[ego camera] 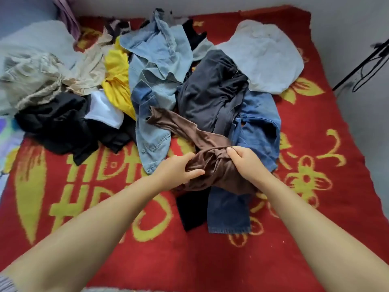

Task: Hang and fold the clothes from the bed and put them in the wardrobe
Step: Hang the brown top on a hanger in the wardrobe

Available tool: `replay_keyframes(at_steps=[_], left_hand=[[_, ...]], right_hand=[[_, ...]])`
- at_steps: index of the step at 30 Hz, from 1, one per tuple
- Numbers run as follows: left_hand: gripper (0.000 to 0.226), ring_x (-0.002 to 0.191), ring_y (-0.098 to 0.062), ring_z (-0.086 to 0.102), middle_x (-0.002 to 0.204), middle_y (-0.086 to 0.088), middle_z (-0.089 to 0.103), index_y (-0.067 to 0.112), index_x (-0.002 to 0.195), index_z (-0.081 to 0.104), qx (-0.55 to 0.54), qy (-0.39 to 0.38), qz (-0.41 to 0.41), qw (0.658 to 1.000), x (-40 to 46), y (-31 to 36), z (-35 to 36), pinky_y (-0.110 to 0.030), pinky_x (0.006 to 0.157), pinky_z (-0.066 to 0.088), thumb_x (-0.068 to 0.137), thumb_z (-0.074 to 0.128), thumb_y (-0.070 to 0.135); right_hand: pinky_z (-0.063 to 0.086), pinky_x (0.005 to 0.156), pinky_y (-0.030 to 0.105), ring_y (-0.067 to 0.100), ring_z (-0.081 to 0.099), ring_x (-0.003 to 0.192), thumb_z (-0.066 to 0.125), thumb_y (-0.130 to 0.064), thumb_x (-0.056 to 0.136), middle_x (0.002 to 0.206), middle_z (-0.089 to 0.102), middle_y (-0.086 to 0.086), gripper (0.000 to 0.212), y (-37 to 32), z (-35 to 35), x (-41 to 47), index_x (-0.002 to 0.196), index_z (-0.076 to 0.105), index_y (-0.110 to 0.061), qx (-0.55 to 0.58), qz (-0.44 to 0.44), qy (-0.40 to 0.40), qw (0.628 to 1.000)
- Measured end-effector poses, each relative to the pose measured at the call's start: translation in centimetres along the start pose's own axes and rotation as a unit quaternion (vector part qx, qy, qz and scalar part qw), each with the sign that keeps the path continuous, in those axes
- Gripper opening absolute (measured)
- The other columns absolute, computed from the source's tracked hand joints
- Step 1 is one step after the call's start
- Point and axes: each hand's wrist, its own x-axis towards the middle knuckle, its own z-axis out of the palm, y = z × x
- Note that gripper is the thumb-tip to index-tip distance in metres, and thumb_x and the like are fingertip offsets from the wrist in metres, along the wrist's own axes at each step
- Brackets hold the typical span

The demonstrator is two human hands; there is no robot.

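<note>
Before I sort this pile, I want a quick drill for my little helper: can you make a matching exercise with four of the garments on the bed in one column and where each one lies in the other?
Things:
1. brown garment
2. yellow garment
3. pale grey garment
4. dark blue jeans

Places:
A. far right of the pile, spread on the red blanket
B. gripped by the left hand and the right hand
C. under the brown garment, one leg reaching toward the camera
D. left of the light denim shirt

Pairs: 1-B, 2-D, 3-A, 4-C
</note>
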Motion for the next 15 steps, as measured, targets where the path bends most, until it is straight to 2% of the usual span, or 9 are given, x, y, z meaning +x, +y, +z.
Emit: replay_keyframes(at_steps=[3,6,9,10,12,13,14,15], left_hand=[[0.027,0.09,-0.031,0.062,0.088,-0.006,0.067,0.017,0.096,0.056,0.014,0.073,0.017,0.997,-4.6,-0.2,-4.5,-0.035,0.061,0.037,0.089,0.059,0.043],[0.019,0.086,-0.029,0.064,0.084,-0.002,0.068,0.02,0.095,0.061,-0.007,0.155,0.017,0.988,-9.6,-0.8,-8.8,-0.034,0.06,0.04,0.092,0.057,0.038],[0.007,0.084,-0.023,0.064,0.076,0.009,0.062,0.029,0.087,0.058,-0.079,0.208,0.014,0.975,-15.1,-0.9,-12.7,-0.032,0.063,0.04,0.092,0.059,0.035],[0.004,0.089,-0.021,0.062,0.083,0.009,0.061,0.029,0.094,0.059,-0.103,0.234,0.024,0.966,-17.2,-0.9,-13.6,-0.03,0.067,0.04,0.092,0.059,0.032],[0.032,0.109,-0.014,0.053,0.109,0.005,0.056,0.02,0.124,0.056,-0.135,0.286,0.038,0.948,-21.8,-0.7,-15.1,-0.023,0.087,0.038,0.093,0.057,0.031],[0.045,0.117,-0.009,0.045,0.118,0.007,0.049,0.017,0.135,0.048,-0.14,0.309,0.042,0.94,-24.5,-0.6,-15.7,-0.019,0.096,0.033,0.094,0.055,0.034],[0.053,0.122,-0.005,0.038,0.125,0.01,0.042,0.017,0.141,0.041,-0.141,0.329,0.056,0.932,-27.3,-0.6,-16.2,-0.015,0.102,0.026,0.093,0.052,0.039],[0.059,0.127,-0.002,0.033,0.129,0.012,0.037,0.017,0.144,0.037,-0.139,0.344,0.067,0.926,-30.2,-0.5,-16.6,-0.011,0.106,0.021,0.093,0.049,0.044]], right_hand=[[0.036,0.068,0.03,0.014,0.051,0.072,0.043,-0.025,0.101,0.074,0.061,0.009,0.038,-6.7,-1.2,-2.3,0.074,0.057,-0.002,-0.005,-0.024,-0.026,0.999],[0.037,0.063,0.01,0.011,0.056,0.078,0.043,-0.028,0.102,0.087,0.069,0.005,0.037,-13.6,-1.3,-5.2,0.086,0.067,-0.004,-0.012,-0.042,-0.052,0.998],[0.039,0.058,0.005,-0.003,0.059,0.07,0.042,-0.032,0.102,0.081,0.067,-0.011,0.034,-21.3,-1.0,-9.2,0.085,0.069,-0.019,0.036,-0.035,-0.023,0.998],[0.039,0.056,0.004,-0.006,0.057,0.067,0.043,-0.034,0.102,0.081,0.065,-0.014,0.031,-23.9,-0.6,-10.7,0.089,0.069,-0.023,0.059,-0.029,-0.005,0.998],[0.04,0.055,0.007,0.002,0.055,0.07,0.044,-0.037,0.101,0.094,0.063,-0.008,0.03,-28.6,1.0,-13.4,0.109,0.067,-0.019,0.147,-0.006,0.025,0.989],[0.044,0.056,0.009,0.007,0.055,0.072,0.045,-0.035,0.101,0.099,0.062,-0.002,0.033,-30.8,2.1,-14.7,0.116,0.064,-0.013,0.236,0.019,0.023,0.971],[0.049,0.062,0.013,0.011,0.056,0.074,0.045,-0.031,0.102,0.099,0.062,0.003,0.035,-32.8,3.3,-16.1,0.121,0.06,-0.007,0.347,0.049,0.003,0.937],[0.052,0.074,0.02,0.015,0.057,0.076,0.043,-0.027,0.103,0.096,0.062,0.008,0.034,-34.7,4.6,-17.6,0.123,0.057,-0.003,0.46,0.068,-0.033,0.885]])
